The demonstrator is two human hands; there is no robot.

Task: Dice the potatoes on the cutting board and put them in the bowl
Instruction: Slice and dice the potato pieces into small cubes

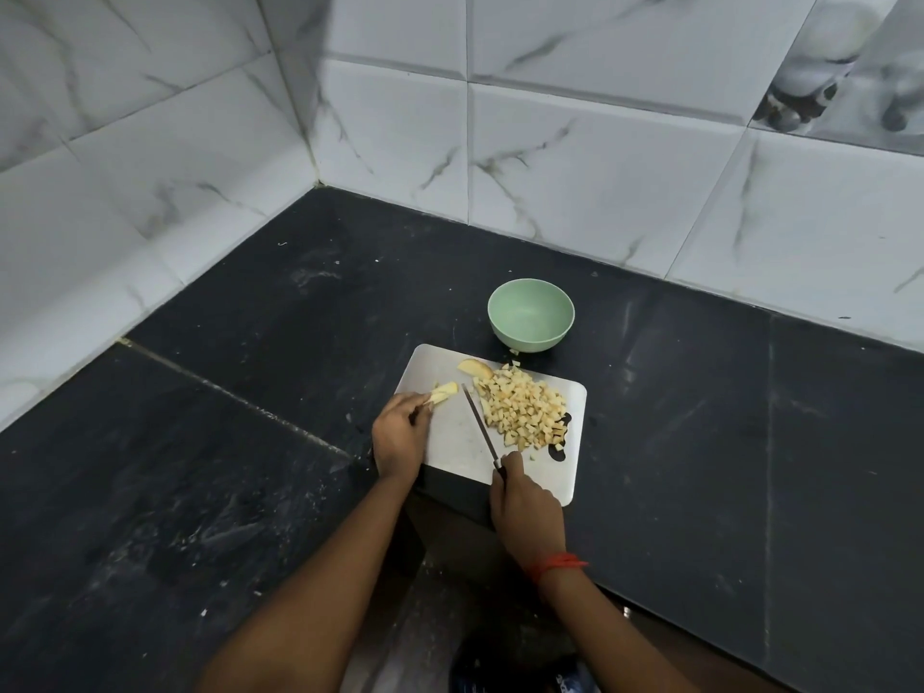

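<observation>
Diced potatoes point(522, 410) lie heaped on the cutting board point(452, 442), three o'clock side. My left fingers point(417, 403) pinch potato strips point(444, 392) at ten o'clock; my right fingers point(512, 463) clasp the knife point(481, 427), blade across the middle. Green bowl point(531, 315) at twelve, on the dark surface point(250, 492).

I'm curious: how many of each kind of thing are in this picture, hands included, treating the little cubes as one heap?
Bowl: 1
Cutting board: 1
Knife: 1
Heap of potato cubes: 1
Bigger potato pieces: 2
Hands: 2
Total: 8
</observation>
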